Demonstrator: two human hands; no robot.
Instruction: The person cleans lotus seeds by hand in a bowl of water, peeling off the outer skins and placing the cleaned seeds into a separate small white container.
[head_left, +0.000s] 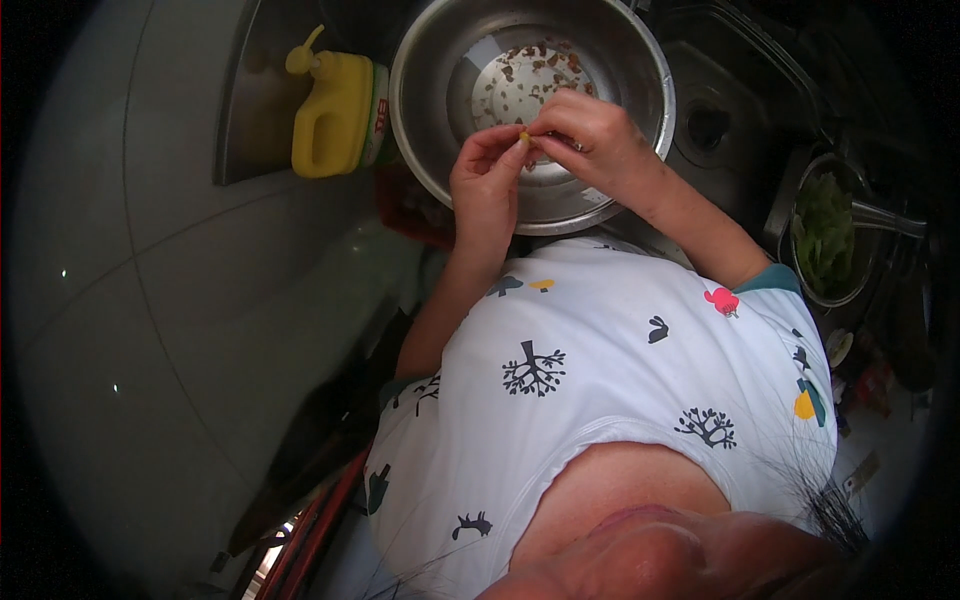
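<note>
Both hands meet above a large round stainless-steel basin (420, 142) holding water and many small brown and greenish bits (555, 75). A tiny yellow piece (524, 138) is pinched between the fingertips of my left hand (491, 161). Against the same piece rest the thumb and fingertips of my right hand (589, 139), whose other fingers curl inward. Whether the right fingertips also grip it is hard to tell. The fingers partly hide the bits beneath them. Bright patches reflect off the water and the basin's inner wall.
A yellow pump bottle (330, 112) stands left of the basin, with something red (412, 210) below it. To the right lies a dark sink with a drain (707, 126). Farther right, a strainer or bowl (832, 300) with a metal handle (889, 218) holds green leaves (823, 232).
</note>
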